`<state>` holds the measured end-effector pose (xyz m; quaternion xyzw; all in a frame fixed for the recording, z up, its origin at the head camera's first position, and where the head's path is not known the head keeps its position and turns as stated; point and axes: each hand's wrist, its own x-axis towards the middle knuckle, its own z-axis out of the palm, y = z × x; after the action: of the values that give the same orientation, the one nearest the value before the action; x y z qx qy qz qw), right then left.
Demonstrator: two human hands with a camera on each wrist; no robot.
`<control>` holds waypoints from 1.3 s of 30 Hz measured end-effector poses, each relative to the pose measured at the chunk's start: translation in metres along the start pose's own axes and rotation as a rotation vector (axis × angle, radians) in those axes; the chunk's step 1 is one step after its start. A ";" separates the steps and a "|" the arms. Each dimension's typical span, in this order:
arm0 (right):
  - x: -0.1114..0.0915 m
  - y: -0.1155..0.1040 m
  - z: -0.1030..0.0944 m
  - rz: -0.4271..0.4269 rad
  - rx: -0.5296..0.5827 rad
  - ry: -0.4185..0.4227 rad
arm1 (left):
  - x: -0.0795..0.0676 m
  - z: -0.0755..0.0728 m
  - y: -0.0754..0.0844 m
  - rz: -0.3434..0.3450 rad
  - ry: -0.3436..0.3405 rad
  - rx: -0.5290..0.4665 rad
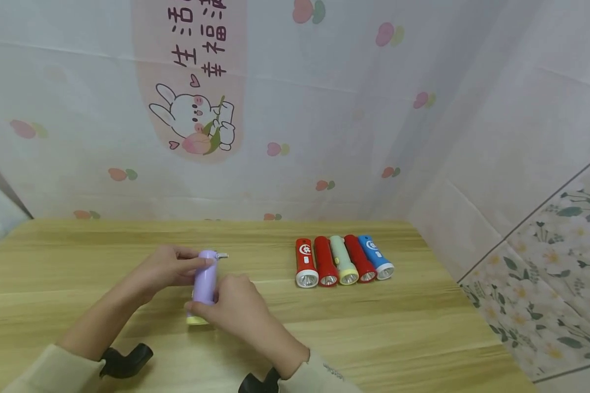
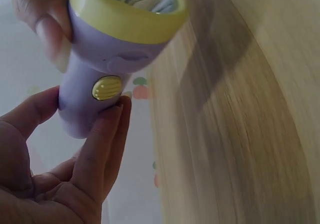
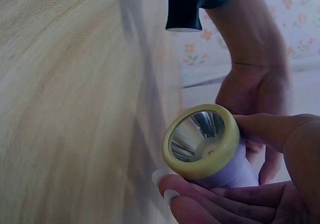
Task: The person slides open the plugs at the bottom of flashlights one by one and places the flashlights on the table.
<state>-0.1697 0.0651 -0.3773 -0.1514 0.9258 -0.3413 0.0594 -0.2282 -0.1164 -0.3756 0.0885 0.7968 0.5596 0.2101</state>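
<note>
While left grip (image 1: 164, 267) and right grip (image 1: 238, 305) hold the lavender flashlight (image 1: 205, 286), lower left of centre, I judge two-handed handling in hand; the next move calls for minding its metal prong (image 1: 222, 255).

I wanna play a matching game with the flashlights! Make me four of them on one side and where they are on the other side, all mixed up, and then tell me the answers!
Flashlights:
1. purple flashlight
2. blue flashlight
3. pale green flashlight
4. red flashlight with a white rim

Places in the head view:
A. in the middle of the lined-up five
B. held by the left hand and right hand
C. far left of the lined-up five
D. far right of the lined-up five

Pairs: 1-B, 2-D, 3-A, 4-C
</note>
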 end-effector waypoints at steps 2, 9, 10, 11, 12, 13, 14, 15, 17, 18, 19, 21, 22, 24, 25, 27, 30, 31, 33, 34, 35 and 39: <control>0.002 0.000 0.003 0.004 -0.006 -0.009 | 0.002 0.000 -0.002 -0.006 0.003 0.027; 0.007 0.003 0.011 -0.015 -0.042 -0.020 | 0.004 -0.002 -0.005 -0.043 0.019 0.095; 0.007 0.003 0.012 -0.018 -0.046 -0.020 | 0.004 -0.002 -0.005 -0.047 0.018 0.099; 0.007 0.003 0.013 -0.019 -0.047 -0.018 | 0.004 -0.003 -0.005 -0.049 0.017 0.101; 0.008 0.003 0.013 -0.018 -0.044 -0.017 | 0.005 -0.003 -0.005 -0.051 0.014 0.103; 0.008 0.003 0.014 -0.018 -0.045 -0.017 | 0.005 -0.003 -0.005 -0.053 0.014 0.108; 0.008 0.003 0.015 -0.017 -0.041 -0.017 | 0.005 -0.004 -0.006 -0.056 0.013 0.110; 0.009 0.003 0.016 -0.016 -0.040 -0.017 | 0.005 -0.004 -0.006 -0.061 0.015 0.113; 0.009 0.002 0.017 -0.009 -0.034 -0.020 | 0.005 -0.005 -0.006 -0.071 0.018 0.121; 0.009 0.002 0.018 -0.004 -0.034 -0.021 | 0.005 -0.006 -0.006 -0.077 0.021 0.124; 0.009 0.001 0.018 0.000 -0.035 -0.021 | 0.006 -0.006 -0.007 -0.083 0.025 0.128; 0.009 0.000 0.020 0.009 -0.039 -0.021 | 0.006 -0.007 -0.007 -0.091 0.031 0.135; 0.010 0.000 0.020 0.013 -0.041 -0.018 | 0.006 -0.008 -0.008 -0.095 0.033 0.137; 0.010 -0.001 0.021 0.023 -0.045 -0.016 | 0.006 -0.008 -0.008 -0.102 0.043 0.142; 0.010 -0.001 0.022 0.027 -0.045 -0.016 | 0.007 -0.009 -0.009 -0.106 0.047 0.145; 0.010 -0.002 0.023 0.034 -0.046 -0.019 | 0.007 -0.009 -0.010 -0.108 0.053 0.150; 0.010 -0.002 0.023 0.023 -0.049 -0.038 | 0.009 -0.010 -0.012 -0.107 0.057 0.166; 0.010 -0.002 0.023 0.015 -0.053 -0.046 | 0.010 -0.010 -0.013 -0.105 0.060 0.174; 0.010 -0.002 0.023 0.000 -0.061 -0.058 | 0.011 -0.010 -0.014 -0.099 0.063 0.188; 0.010 -0.002 0.023 -0.005 -0.062 -0.063 | 0.012 -0.010 -0.015 -0.099 0.064 0.197; 0.010 -0.002 0.022 -0.010 -0.066 -0.066 | 0.012 -0.010 -0.015 -0.097 0.065 0.202; 0.010 -0.002 0.023 -0.007 -0.076 -0.059 | 0.013 -0.009 -0.014 -0.099 0.065 0.204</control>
<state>-0.1739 0.0460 -0.3932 -0.1666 0.9354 -0.3015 0.0796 -0.2424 -0.1244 -0.3890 0.0521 0.8594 0.4670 0.2014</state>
